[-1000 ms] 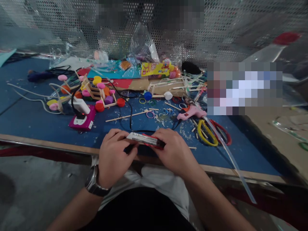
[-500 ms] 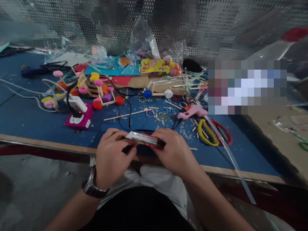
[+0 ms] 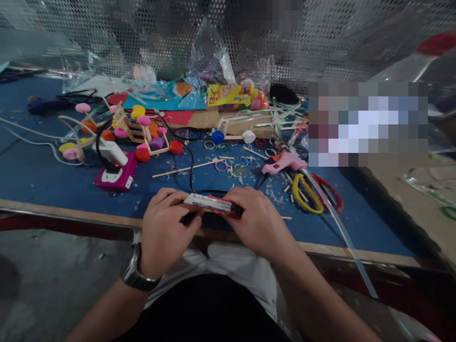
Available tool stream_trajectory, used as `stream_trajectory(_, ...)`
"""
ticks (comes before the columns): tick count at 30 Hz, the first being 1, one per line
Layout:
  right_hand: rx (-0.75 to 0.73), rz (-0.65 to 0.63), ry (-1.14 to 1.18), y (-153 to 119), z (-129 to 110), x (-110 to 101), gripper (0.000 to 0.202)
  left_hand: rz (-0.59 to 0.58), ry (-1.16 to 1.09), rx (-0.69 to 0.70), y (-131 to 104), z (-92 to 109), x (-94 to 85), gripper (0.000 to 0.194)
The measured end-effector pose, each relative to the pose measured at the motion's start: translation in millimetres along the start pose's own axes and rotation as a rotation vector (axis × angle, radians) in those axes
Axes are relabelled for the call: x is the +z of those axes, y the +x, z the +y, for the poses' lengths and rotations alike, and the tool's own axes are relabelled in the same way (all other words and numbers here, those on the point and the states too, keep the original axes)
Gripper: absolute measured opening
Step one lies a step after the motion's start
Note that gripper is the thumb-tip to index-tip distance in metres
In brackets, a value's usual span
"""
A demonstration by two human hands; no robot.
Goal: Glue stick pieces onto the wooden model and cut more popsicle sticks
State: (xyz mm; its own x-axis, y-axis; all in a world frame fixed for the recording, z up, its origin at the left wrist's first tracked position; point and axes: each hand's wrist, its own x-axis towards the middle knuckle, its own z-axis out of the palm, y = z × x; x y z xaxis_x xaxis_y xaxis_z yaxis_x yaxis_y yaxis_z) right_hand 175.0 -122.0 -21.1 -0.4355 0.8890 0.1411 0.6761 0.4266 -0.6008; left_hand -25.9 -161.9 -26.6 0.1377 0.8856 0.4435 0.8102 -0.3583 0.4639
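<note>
1. The right hand (image 3: 254, 216) is wrapped round the rear end of a red-and-silver utility knife (image 3: 212, 203), clamped on it, with the blade pointing left.
2. The left hand (image 3: 167, 230) is at the knife's blade end, fingers curled and thumb below; whether anything is pinched there cannot be told.
3. The knife thus spans the gap between both hands, above the near edge of the blue table (image 3: 53, 178).
4. Just beyond the grip runs a black cable (image 3: 191, 176); past it lie a thin wooden stick (image 3: 185, 168), a purple ring (image 3: 221, 165) and pale shavings.
5. Right of the grip are a pink glue gun (image 3: 285, 163), a yellow loop handle (image 3: 296, 199) and a clear glue stick (image 3: 351, 249) reaching over the table edge.
6. Left of the grip and farther off sits a magenta power socket (image 3: 131, 164) with a white adapter (image 3: 112, 151) plugged in.
7. Well beyond the grip lies a yellow packet (image 3: 228, 96).
</note>
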Motion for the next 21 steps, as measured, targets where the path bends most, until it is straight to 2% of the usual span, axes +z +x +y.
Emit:
stream_trajectory(9,0.003,-0.017,-0.020,2.7,-0.5,-1.7,0.015,-0.015,0.004,0.029,-2.4,-0.6,-1.2,0.010)
stream_trajectory(21,0.023,-0.027,-0.017,3.1,-1.5,-3.9,0.013,-0.036,0.017,0.032,-0.4,-1.8,-3.7,0.014)
